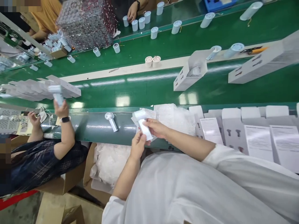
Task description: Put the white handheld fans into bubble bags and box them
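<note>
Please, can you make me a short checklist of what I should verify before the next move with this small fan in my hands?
1. Fan held firmly: ok, left hand and right hand both hold the white hand fan.
2. Fan fully inside clear plastic bag: cannot tell.
3. Fan undamaged: cannot tell, hands cover part of it.
4. Open white boxes nearby: ok, they stand to the right.
5. Instruction sheets at the boxes: ok.
</note>
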Demonstrator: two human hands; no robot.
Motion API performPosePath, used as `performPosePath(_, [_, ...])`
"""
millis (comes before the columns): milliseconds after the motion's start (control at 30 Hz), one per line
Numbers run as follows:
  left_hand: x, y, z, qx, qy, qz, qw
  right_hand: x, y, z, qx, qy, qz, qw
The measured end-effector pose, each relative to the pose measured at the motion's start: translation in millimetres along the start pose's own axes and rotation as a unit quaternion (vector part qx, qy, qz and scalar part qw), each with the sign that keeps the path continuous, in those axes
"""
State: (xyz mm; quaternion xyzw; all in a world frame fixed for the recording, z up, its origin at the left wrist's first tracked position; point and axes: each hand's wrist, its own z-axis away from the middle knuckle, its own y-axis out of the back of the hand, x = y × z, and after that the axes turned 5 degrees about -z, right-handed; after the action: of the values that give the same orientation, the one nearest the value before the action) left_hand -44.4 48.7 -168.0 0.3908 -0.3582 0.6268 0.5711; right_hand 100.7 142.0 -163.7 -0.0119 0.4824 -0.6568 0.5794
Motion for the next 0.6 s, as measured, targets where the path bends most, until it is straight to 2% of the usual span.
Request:
performPosePath(33, [-0.4,1.9,-2.5,-0.031,-0.026,-0.029,0.999,-2.7,2.0,4.2,0.034,0.018,-0.039,0.998])
performPosePath(100, [-6.9,14.1,-14.2,-0.043,-0.091,-0.135,0.986,-14.5,13.5,15.9,0.077,0.040,-0.073,0.994])
performPosePath(167, [-18.9,28.7,-30.6,-0.036,-0.136,-0.249,0.958,-27.8,30.5,33.8,0.064,0.023,-0.062,0.996])
performPosePath(233, [-30.9,36.2,-45.3,-0.047,-0.143,-0.308,0.939,-33.5,45.6,56.3,0.029,-0.026,-0.043,0.998])
performPosePath(333, [-36.0,28.9,-55.5,-0.045,-0.132,-0.322,0.936,-19.5,54.1,87.2,-0.013,-0.108,-0.050,0.993])
performPosePath(433, [-20.3,11.8,-52.4,-0.054,-0.124,-0.312,0.941,8.7,46.7,101.3,-0.025,-0.159,-0.072,0.984])
performPosePath(500, [-4.6,2.9,-47.7,-0.098,-0.109,-0.280,0.949,22.4,39.2,100.6,-0.017,-0.146,-0.084,0.986])
performPosePath(600, [12.7,-3.9,-42.8,-0.185,-0.072,-0.214,0.957,25.3,33.6,92.9,-0.040,-0.098,-0.103,0.989])
